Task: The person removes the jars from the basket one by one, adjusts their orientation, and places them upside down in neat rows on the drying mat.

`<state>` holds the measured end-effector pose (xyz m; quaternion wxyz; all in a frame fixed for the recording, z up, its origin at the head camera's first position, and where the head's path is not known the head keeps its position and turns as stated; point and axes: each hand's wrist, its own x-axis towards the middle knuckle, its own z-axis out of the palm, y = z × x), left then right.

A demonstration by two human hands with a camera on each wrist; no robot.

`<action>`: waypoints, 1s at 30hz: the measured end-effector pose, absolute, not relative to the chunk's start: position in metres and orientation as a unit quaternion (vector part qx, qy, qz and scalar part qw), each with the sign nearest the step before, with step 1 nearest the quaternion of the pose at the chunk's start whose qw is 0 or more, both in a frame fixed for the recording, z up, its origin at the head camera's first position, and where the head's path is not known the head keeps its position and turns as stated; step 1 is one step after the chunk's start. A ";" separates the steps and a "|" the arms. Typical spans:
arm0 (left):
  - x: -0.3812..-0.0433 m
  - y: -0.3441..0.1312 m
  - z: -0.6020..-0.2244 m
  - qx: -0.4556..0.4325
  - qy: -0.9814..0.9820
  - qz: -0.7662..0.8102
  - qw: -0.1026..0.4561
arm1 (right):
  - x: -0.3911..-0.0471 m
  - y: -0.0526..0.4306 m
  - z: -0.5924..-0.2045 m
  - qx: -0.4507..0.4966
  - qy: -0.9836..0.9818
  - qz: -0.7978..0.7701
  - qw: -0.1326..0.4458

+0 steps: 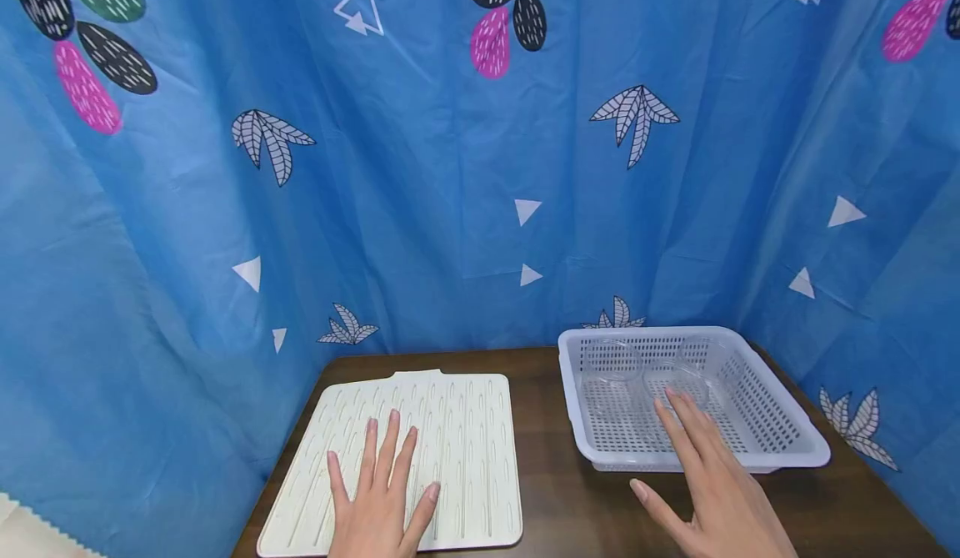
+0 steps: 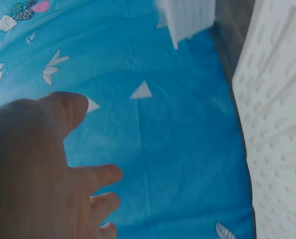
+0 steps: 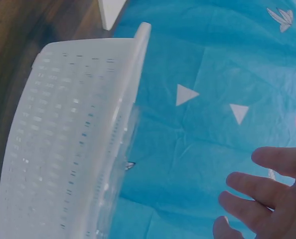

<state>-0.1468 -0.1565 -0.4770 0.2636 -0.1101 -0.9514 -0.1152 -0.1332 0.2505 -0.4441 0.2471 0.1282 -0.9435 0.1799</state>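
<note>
My left hand point(image 1: 378, 491) is spread with straight fingers above a white ridged draining mat point(image 1: 465, 458), seemingly not touching it. In the left wrist view this hand point(image 2: 43, 159) holds nothing, and the mat point(image 2: 282, 124) shows at the right. At the right of the table, a pale plastic basket point(image 1: 787, 459) with slotted walls contains several clear round containers point(image 1: 611, 366), hard to make out. My right hand point(image 1: 720, 491) extends over the basket's near edge, fingers apart and nothing held. The right wrist view has the basket point(image 3: 53, 124) left of the hand point(image 3: 277, 194).
The dark brown wooden table point(image 1: 543, 458) shows between mat and basket. Behind and at both sides hangs a blue patterned curtain point(image 1: 450, 208), close to the table's edges. A pale cloth corner point(image 1: 30, 533) shows at the lower left.
</note>
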 end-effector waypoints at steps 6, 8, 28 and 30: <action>-0.146 -0.152 -0.476 -0.120 -0.949 -0.144 0.253 | -0.129 0.249 -0.437 0.124 -0.935 0.193 0.270; -0.147 -0.152 -0.474 -0.122 -0.947 -0.158 0.253 | -0.131 0.249 -0.433 0.125 -0.927 0.203 0.290; -0.141 -0.153 -0.471 -0.155 -0.936 -0.220 0.226 | -0.162 0.244 -0.427 -0.063 -0.856 0.366 0.360; -0.140 -0.154 -0.471 -0.157 -0.935 -0.223 0.225 | -0.167 0.244 -0.423 -0.108 -0.846 0.390 0.346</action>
